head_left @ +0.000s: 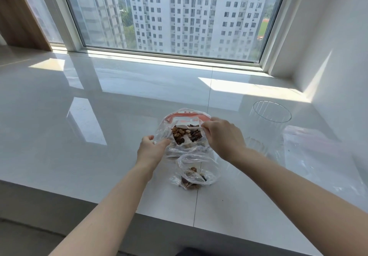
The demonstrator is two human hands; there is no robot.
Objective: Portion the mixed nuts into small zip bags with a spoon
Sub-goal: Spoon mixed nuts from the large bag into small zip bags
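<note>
A large clear zip bag with a red strip stands open on the white counter, and mixed nuts show inside. My left hand grips the bag's left edge. My right hand holds a white spoon whose bowl reaches into the nuts. Nearer to me lies a small clear zip bag with a few nuts in it, touching the large bag's front.
A clear ribbed plastic cup stands right of the bags. Flat empty zip bags lie at the far right. The white counter runs to a window sill behind, a wall on the right and a front edge near me.
</note>
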